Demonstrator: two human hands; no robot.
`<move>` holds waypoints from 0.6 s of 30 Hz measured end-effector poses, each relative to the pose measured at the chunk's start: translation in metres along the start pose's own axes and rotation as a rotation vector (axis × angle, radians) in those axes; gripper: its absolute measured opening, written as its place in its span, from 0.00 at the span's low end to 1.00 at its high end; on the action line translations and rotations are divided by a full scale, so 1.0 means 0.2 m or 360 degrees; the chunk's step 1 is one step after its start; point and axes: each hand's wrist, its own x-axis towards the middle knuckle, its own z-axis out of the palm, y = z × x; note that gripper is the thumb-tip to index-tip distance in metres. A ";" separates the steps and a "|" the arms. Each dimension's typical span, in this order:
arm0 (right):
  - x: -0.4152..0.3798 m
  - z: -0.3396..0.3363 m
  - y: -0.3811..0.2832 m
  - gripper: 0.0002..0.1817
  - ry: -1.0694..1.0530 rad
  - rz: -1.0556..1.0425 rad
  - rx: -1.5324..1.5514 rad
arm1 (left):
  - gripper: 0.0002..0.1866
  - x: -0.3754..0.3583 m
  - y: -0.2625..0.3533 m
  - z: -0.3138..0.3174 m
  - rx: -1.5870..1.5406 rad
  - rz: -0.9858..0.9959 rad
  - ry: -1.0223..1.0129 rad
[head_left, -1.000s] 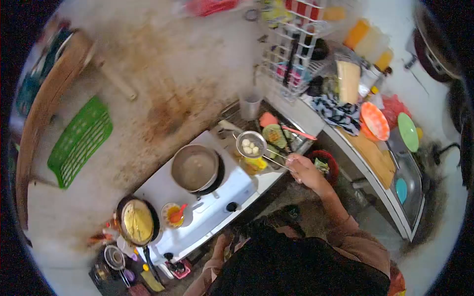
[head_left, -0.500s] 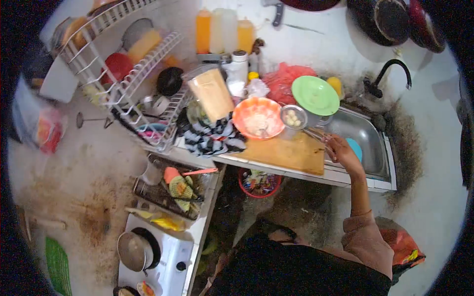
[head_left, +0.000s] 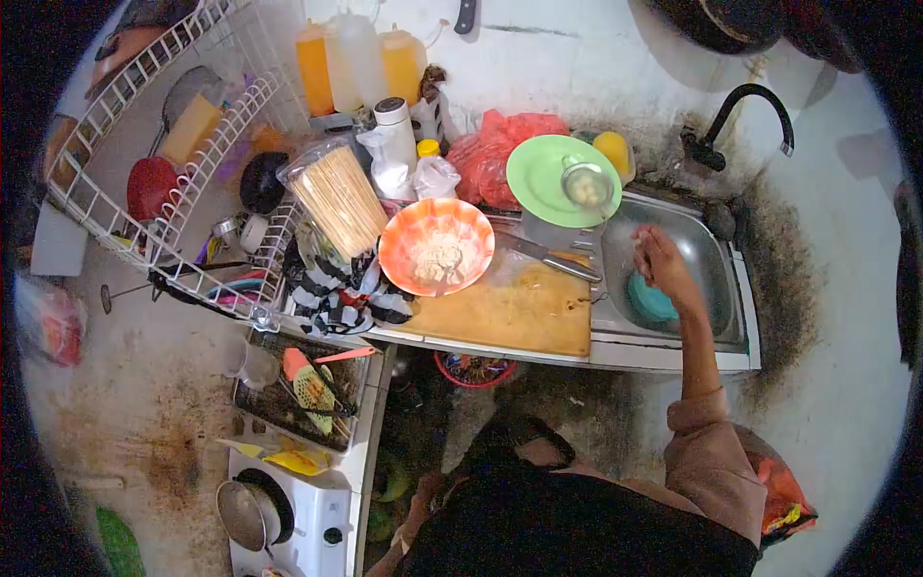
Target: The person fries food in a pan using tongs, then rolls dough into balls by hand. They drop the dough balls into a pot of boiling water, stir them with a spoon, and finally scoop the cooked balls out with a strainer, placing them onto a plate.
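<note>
My right hand (head_left: 661,262) is over the sink (head_left: 716,313), its fingers loosely bent and apart with nothing visible between them. Just up and left of it, a small strainer (head_left: 587,185) with pale pieces lies on a green plate (head_left: 538,183). An orange-and-white bowl (head_left: 397,252) holds pale flour-like matter and a spoon. Beside it is a wooden cutting board (head_left: 519,313), with a knife (head_left: 548,257) at its back edge. My left hand (head_left: 423,502) hangs low by my body, dim, its fingers hard to make out.
A black faucet (head_left: 740,120) arches over the sink, where a teal bowl (head_left: 652,298) sits. Skewers in plastic (head_left: 338,202) lean left of the bowl. A white dish rack (head_left: 154,236), a utensil tray (head_left: 274,409) and a stove with a pan (head_left: 242,513) stand left.
The strainer has gone from beside the bowl onto the green plate. My right hand has let go of its handle and moved over the sink. The view has shifted.
</note>
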 end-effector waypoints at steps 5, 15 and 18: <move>0.26 0.00 0.16 0.12 0.0517 -0.0612 -0.1085 | 0.17 -0.03 -0.06 0.01 0.0016 -0.0087 0.0013; 0.22 0.11 -0.12 0.10 0.0686 -0.0435 -0.1514 | 0.16 -0.07 -0.13 0.09 -0.0042 -0.0165 0.0065; 0.19 0.14 -0.16 0.09 0.0606 -0.0527 -0.0792 | 0.16 -0.10 -0.16 0.10 -0.0059 -0.0199 0.0110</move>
